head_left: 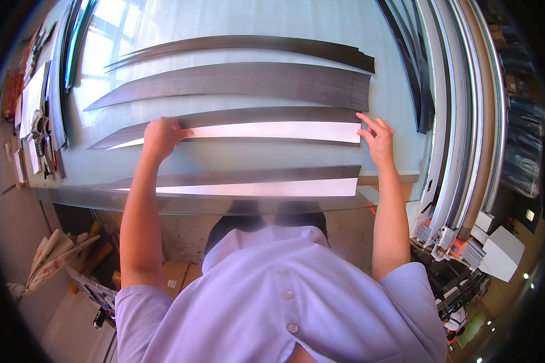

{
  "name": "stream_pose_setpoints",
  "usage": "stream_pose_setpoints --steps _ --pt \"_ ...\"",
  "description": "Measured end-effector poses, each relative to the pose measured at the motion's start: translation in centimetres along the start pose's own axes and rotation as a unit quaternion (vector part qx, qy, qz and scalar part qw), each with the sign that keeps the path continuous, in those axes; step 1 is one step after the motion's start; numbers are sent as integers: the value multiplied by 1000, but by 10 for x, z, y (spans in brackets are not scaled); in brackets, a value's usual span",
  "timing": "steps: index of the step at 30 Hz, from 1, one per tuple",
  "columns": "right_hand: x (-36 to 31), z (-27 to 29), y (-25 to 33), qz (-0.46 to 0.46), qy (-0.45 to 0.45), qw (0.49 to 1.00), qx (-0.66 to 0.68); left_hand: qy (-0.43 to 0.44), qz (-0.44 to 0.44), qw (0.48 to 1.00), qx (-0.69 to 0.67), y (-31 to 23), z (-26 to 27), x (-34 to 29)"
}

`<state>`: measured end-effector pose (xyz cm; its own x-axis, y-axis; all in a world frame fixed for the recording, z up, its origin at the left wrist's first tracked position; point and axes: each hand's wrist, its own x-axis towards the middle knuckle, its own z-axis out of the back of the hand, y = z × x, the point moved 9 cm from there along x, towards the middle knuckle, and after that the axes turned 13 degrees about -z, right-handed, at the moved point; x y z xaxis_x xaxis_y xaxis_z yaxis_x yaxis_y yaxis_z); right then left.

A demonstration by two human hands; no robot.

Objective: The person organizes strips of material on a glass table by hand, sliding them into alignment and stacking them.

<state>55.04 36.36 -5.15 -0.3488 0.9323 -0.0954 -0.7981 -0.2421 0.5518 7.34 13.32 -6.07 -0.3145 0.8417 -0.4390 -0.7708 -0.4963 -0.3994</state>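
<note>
A long, dark, tapering strip [272,114] lies flat on the table, with a narrower white strip [278,131] on top of it. At its left part, my left hand [161,138] is closed over both layers, fingers curled at the upper edge and thumb laid on the white strip. My right hand [378,138] touches the square right end with index finger and thumb apart: the index finger at the dark upper corner, the thumb by the white strip's end. Nearer me rests a similar dark strip [297,175] with a white strip [284,188] along it.
Farther off lie a broad dark strip [242,78] and a stack of narrow dark strips [248,42] on the pale glass-like table [393,163]. Dark bands [415,66] and metal rails [457,109] run along the right. Scissors [40,125] and other tools sit at the left edge.
</note>
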Motion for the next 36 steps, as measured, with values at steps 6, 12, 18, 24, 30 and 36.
stream_pose_setpoints --steps 6,12,18,24,30,36 --pt "-3 -1 -4 -32 9 998 -54 -14 -8 1000 4 -9 -5 -4" --pt "-34 -2 57 -33 -214 969 -124 -47 -52 997 14 -60 -35 -17" --pt "-16 -128 203 95 -93 991 -27 -33 -86 995 42 -86 -39 -6" --pt "4 -89 113 59 -128 974 -176 -17 -82 994 74 -78 -45 -6" --pt "9 -17 -13 -45 -204 952 -224 4 -83 990 113 -87 -43 -5" --pt "10 -18 -9 -50 -202 954 -217 -27 -48 978 199 -48 -21 -16"
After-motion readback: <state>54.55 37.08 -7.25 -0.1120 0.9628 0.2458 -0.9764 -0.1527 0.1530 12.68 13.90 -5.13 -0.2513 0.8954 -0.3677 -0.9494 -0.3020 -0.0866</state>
